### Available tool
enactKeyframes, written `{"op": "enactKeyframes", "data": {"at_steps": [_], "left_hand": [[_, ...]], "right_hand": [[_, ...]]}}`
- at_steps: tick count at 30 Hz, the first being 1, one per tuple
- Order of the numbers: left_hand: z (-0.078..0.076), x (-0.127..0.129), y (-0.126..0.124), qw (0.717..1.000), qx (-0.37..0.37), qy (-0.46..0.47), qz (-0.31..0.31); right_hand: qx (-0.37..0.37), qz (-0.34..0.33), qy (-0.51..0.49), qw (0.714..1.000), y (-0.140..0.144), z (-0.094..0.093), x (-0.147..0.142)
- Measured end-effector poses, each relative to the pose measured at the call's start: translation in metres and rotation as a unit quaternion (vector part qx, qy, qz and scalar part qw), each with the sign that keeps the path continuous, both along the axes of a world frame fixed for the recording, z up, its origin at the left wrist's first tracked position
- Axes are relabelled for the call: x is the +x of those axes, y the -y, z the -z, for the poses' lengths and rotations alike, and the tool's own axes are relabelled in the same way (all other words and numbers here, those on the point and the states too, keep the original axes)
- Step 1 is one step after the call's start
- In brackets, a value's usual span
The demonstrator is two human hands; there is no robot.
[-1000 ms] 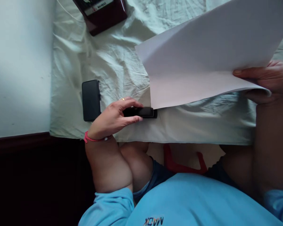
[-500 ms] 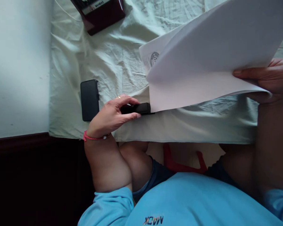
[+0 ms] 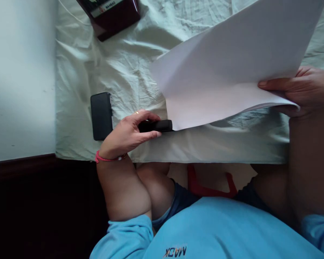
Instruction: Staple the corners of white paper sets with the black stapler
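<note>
"Where to look for the stapler (image 3: pixel 163 126)?"

"Touching the near left corner of the paper (image 3: pixel 218 79), toward the near edge of the surface (image 3: pixel 135 79), left of centre; impossible to tell how far overlapped."

"And held how?"

"Pinched from near and far sides by the left grip (image 3: pixel 128 133); over to the right, pinching the paper with the right grip (image 3: pixel 307 90)."

"Any advice?"

"Best, probably: paper flat, corner square, stapler steady. Mind the phone (image 3: pixel 101 117), just left of the left grip."

Beside a pale wall (image 3: pixel 21 79) spreads a rumpled, pale-green cloth (image 3: pixel 124 72), with beige floor (image 3: pixel 210 176) below its edge.
</note>
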State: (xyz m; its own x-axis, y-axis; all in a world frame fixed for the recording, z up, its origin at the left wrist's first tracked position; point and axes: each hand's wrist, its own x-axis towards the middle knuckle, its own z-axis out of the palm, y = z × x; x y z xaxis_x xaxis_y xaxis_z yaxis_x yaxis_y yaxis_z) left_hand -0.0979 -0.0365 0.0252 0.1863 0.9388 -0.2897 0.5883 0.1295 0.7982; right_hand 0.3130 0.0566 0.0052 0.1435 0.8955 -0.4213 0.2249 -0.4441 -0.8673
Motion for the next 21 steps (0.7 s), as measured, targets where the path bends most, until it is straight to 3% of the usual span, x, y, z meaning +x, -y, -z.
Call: {"op": "enactKeyframes", "data": {"at_steps": [3,8,16,21], "left_hand": [[0.002,-0.001,-0.001,1.000,-0.003,0.008,-0.005],[0.004,-0.001,-0.001,1.000,-0.010,0.021,-0.019],[0.005,-0.001,-0.002,0.999,-0.013,0.033,-0.024],[0.002,-0.001,-0.002,0.999,-0.040,0.001,-0.021]], "right_hand": [[-0.030,0.065,-0.026,0.997,0.003,-0.015,-0.010],[-0.059,0.095,-0.003,0.994,0.004,-0.032,-0.016],[-0.082,0.086,0.055,0.991,0.007,-0.040,-0.016],[-0.069,0.063,0.108,0.990,0.006,-0.035,-0.010]]}}
